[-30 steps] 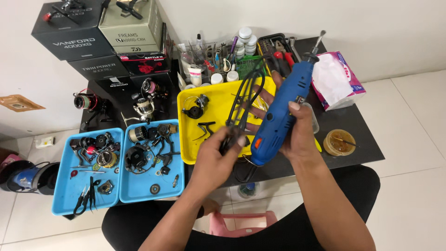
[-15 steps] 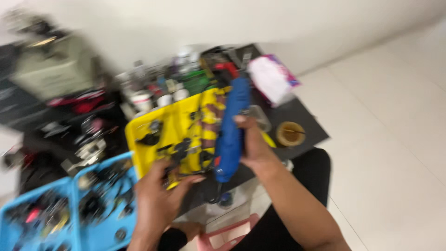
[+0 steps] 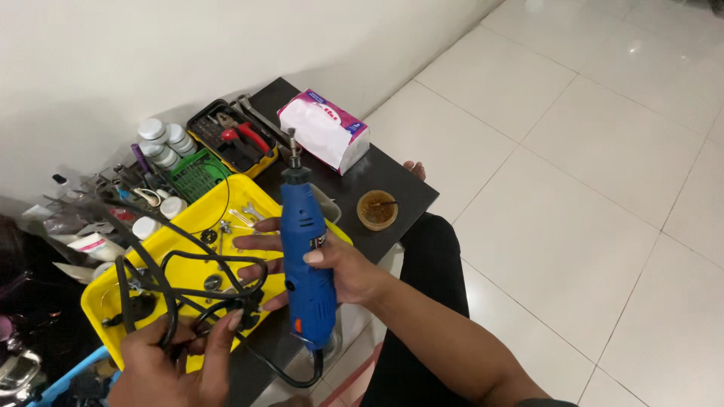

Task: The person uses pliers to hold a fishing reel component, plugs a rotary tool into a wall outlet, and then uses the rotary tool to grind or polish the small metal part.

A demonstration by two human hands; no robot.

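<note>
My right hand (image 3: 332, 267) grips a blue rotary tool (image 3: 305, 256) around its body, tip pointing up and away over the low black table (image 3: 392, 185). The tool's black power cord (image 3: 188, 283) runs from its base and loops over the yellow tray (image 3: 192, 218). Lower left, my left hand (image 3: 177, 362) is shut on a bunch of those cord loops just above the tray's near edge. Small metal parts lie in the tray under the cord.
A tissue pack (image 3: 323, 130) lies at the table's far end, beside a box of pliers and tools (image 3: 230, 139). White-capped jars (image 3: 160, 139) and a green basket (image 3: 197, 173) stand by the wall. A small round tin (image 3: 377, 209) sits near my knee. A blue tray corner (image 3: 72, 377) shows bottom left.
The view has swung right, so the boxes and blue trays have left the frame. The tool is now held more upright, and my left hand has dropped lower with the cord.
</note>
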